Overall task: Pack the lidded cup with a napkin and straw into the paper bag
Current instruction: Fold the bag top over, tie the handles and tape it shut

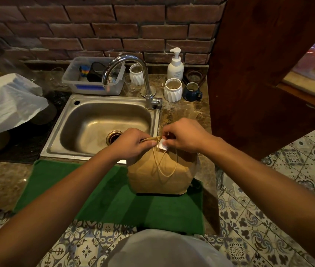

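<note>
A brown paper bag (160, 176) stands upright on a green mat (95, 191) at the counter's right end, its top pressed closed. My left hand (131, 142) pinches the folded top edge of the bag. My right hand (183, 136) pinches a small white sticker or paper tab (162, 146) at the bag's top. The bag's thin string handles (164, 166) hang down over its front. The lidded cup, napkin and straw are not visible; the closed bag hides whatever is inside.
A steel sink (102, 126) with a chrome tap (127, 74) lies just behind the bag. White ribbed cups (173, 89), a dark mug (192, 91), a pump bottle (175, 64) and a plastic tub (93, 76) stand at the back. A white plastic bag (6, 101) sits left. A wooden post (258, 74) rises on the right.
</note>
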`<control>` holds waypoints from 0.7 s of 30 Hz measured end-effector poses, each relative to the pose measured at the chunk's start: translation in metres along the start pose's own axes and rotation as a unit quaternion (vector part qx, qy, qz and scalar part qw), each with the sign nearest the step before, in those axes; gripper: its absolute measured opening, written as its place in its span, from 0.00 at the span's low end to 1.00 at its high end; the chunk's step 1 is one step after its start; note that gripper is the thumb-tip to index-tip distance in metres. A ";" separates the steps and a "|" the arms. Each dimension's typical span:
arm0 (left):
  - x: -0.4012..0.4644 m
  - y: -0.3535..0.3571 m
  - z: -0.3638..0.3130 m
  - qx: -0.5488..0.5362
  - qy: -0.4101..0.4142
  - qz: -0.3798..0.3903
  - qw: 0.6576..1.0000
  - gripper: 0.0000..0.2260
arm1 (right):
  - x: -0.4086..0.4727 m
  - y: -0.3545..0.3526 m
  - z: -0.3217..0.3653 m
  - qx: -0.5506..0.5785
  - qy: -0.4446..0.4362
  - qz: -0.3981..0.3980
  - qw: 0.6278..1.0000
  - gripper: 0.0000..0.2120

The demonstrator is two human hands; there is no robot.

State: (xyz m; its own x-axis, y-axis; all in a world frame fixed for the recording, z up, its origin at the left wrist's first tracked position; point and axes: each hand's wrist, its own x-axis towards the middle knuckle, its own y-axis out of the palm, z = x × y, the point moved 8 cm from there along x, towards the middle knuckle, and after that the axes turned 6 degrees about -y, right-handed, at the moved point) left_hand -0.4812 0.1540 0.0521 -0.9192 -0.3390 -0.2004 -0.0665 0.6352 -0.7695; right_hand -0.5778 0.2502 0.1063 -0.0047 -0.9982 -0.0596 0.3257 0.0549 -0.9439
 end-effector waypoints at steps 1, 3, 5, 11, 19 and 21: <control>0.001 -0.001 -0.001 -0.003 0.000 0.001 1.000 0.19 | 0.001 -0.001 0.001 -0.003 0.004 -0.006 1.000 0.05; 0.002 -0.002 -0.002 -0.004 -0.002 0.001 1.000 0.20 | 0.001 -0.001 0.001 -0.014 0.014 -0.014 1.000 0.05; 0.002 -0.003 -0.002 0.000 -0.002 0.001 1.000 0.21 | 0.002 -0.002 0.001 -0.017 0.024 -0.019 0.999 0.04; 0.002 -0.002 -0.001 0.000 -0.002 0.000 1.000 0.21 | 0.004 -0.001 0.006 -0.059 0.016 0.028 0.998 0.04; 0.002 -0.003 -0.007 0.005 -0.007 0.011 1.000 0.19 | 0.010 -0.006 0.015 -0.167 0.021 0.036 0.985 0.08; 0.002 -0.005 -0.007 0.004 -0.009 0.012 1.000 0.18 | 0.010 -0.006 0.018 -0.194 0.019 0.024 0.981 0.10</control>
State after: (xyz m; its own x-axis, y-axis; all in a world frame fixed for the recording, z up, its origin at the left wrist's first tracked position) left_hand -0.4857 0.1550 0.0591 -0.9131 -0.3371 -0.2295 -0.0418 0.6372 -0.7696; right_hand -0.5626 0.2398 0.1175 -0.0350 -0.9930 -0.1129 -0.0572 0.1148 -0.9917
